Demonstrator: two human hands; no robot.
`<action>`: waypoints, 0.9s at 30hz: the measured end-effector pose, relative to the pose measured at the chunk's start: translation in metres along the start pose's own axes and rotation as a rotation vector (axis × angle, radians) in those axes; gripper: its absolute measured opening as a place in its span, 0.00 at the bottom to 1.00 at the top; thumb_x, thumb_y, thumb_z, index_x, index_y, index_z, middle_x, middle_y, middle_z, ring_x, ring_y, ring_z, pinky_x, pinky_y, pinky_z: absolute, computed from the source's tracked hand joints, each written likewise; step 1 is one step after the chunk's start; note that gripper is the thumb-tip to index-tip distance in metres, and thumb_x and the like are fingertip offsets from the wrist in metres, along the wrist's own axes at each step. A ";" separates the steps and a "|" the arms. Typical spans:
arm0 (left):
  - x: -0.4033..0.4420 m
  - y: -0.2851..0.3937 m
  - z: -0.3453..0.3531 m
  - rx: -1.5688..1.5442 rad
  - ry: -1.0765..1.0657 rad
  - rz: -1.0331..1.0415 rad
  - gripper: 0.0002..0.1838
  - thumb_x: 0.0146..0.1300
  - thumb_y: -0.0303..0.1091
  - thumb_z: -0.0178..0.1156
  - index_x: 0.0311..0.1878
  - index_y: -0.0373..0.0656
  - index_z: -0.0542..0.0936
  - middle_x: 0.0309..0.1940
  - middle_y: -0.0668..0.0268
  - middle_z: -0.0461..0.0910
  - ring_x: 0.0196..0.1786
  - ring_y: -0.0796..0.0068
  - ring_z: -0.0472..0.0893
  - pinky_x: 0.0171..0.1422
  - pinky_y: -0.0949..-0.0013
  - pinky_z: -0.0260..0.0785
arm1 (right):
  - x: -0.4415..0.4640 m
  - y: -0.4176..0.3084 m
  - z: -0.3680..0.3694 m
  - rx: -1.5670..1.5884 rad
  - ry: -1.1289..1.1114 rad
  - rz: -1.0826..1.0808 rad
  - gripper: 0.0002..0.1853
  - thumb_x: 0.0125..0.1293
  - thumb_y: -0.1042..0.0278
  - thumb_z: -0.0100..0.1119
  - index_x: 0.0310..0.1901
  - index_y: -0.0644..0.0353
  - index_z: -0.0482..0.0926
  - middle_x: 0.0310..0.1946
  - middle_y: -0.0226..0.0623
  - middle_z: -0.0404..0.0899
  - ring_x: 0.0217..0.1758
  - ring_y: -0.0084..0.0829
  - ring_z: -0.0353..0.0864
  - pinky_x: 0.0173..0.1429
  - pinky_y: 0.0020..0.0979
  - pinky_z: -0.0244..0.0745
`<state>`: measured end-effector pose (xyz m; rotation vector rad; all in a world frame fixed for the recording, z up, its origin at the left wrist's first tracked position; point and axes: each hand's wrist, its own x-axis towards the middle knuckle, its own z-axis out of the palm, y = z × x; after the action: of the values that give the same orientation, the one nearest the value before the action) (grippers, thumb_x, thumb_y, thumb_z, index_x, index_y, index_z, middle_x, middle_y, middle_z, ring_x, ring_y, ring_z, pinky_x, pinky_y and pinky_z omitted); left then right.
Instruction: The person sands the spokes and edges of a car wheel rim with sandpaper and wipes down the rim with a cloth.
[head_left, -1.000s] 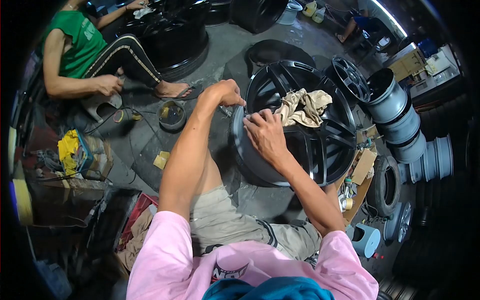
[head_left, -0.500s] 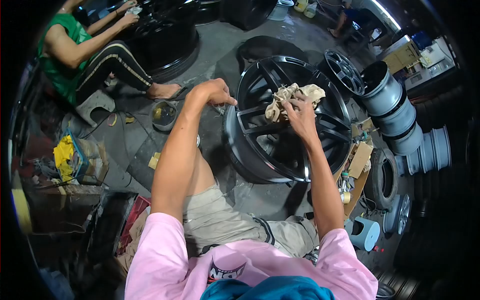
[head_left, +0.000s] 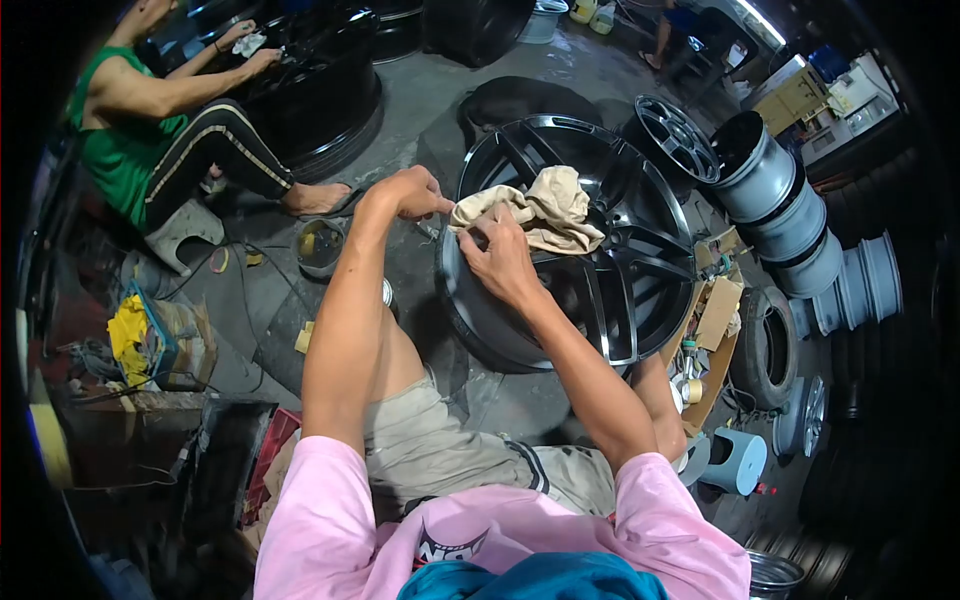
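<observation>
Wiping of the wheel (head_left: 618,300), centre frame, is judged underway. Cloth (head_left: 560,210) is gripped by right hand (head_left: 500,255); closure of left hand (head_left: 414,193) cannot be told. Even pressure is called for.

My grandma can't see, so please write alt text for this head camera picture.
A person's right hand holds a beige cloth against a black wheel, with the left hand at the wheel's edge. Someone in green sits nearby; silver wheels are stacked to the right.
</observation>
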<state>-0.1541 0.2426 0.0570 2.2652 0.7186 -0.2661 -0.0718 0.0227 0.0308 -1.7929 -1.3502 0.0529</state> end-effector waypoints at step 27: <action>-0.002 0.013 0.020 0.111 -0.282 -0.137 0.47 0.47 0.81 0.73 0.42 0.36 0.90 0.34 0.60 0.88 0.41 0.64 0.88 0.46 0.64 0.81 | -0.029 0.171 -0.111 -0.358 0.284 0.323 0.18 0.65 0.58 0.71 0.41 0.69 0.90 0.42 0.53 0.84 0.48 0.52 0.85 0.56 0.45 0.78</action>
<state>-0.1474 0.2203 0.0511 2.2219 0.7236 -0.6917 0.1020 -0.0738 -0.0236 -2.2086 -0.8996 -0.2758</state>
